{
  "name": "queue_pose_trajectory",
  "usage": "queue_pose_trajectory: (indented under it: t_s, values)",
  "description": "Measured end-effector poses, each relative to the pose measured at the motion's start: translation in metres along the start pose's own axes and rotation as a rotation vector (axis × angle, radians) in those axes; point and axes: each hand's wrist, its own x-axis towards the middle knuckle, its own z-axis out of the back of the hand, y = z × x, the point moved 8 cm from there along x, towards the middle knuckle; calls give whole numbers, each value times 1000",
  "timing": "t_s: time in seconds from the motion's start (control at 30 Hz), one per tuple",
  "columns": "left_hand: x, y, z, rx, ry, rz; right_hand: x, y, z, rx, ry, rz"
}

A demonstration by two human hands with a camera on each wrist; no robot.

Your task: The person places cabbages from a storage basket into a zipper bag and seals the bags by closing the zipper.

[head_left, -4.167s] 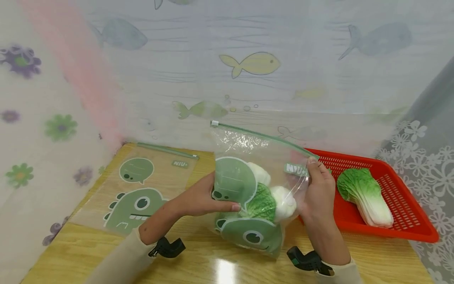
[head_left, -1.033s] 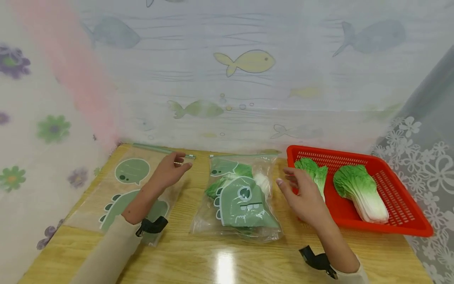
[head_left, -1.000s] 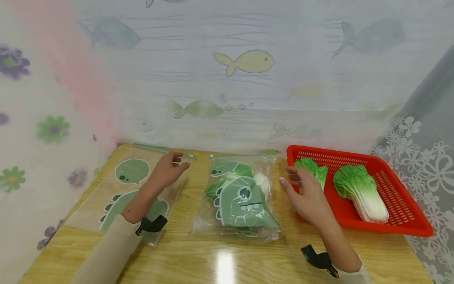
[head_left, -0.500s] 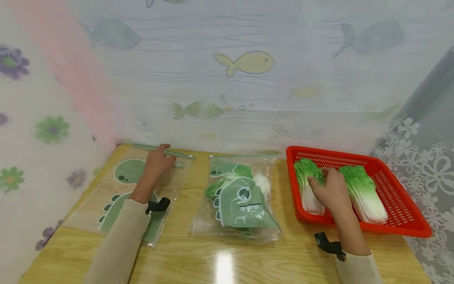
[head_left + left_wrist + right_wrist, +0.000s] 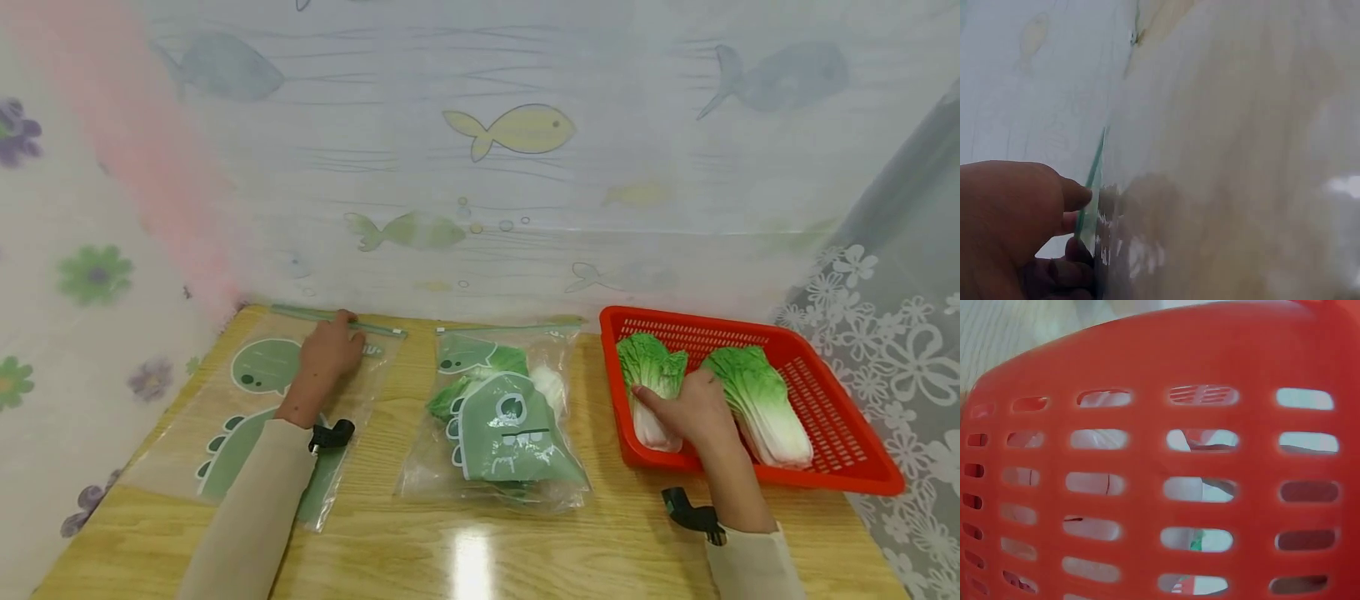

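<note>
My left hand (image 5: 327, 350) is at the top of a flat clear zip bag (image 5: 266, 367) with a green dinosaur print, lying at the left of the table. In the left wrist view, thumb and fingers pinch the bag's green zip edge (image 5: 1094, 159). Inside the red basket (image 5: 847, 400), my right hand (image 5: 697, 408) grips the left one of two napa cabbages (image 5: 648, 362), thumb across its front and fingers down its right side. The other napa cabbage (image 5: 768, 417) lies just right of the hand. Basket wall (image 5: 1141, 356) fills the right wrist view and mostly hides the hand.
Between the hands lies a second zip bag (image 5: 502, 425), closed along its top, with green and white vegetables inside. The wooden table (image 5: 405, 542) meets a fish-print curtain (image 5: 510, 275) at the back. A lace curtain (image 5: 907, 400) hangs at the right.
The filled bag, held up in both hands earlier, now lies on the table. My left hand has gone to the flat bag's zip edge; my right has moved into the basket and taken hold of a cabbage.
</note>
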Motion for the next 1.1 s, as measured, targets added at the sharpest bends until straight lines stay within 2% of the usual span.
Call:
queue_pose_trajectory:
  t_s: [0.07,0.2,0.3,0.4,0.53,0.67,0.77,0.9,1.1]
  values:
    - [-1,3,3,-32,-37,7,0,-1,-3,-20,42,-1]
    - [-4,9,10,-162,-125,35,0,-5,-9,-12,128,0]
    - [-8,13,17,-238,-199,39,-1,-7,-11,-1,156,15]
    - [-11,13,22,-293,-232,34,-2,-9,-10,15,166,16]
    - [-13,13,25,-408,-175,62,-3,-11,-3,30,167,23]
    - [-23,4,30,-559,-32,115,-5,-10,12,38,129,45]
    - [-39,-10,38,-606,77,116,-8,-9,24,66,77,42]
    - [-61,-26,55,-572,126,57,-15,-5,37,136,4,33]
    - [-92,-58,78,-510,111,-49,-29,8,48,316,-68,41]
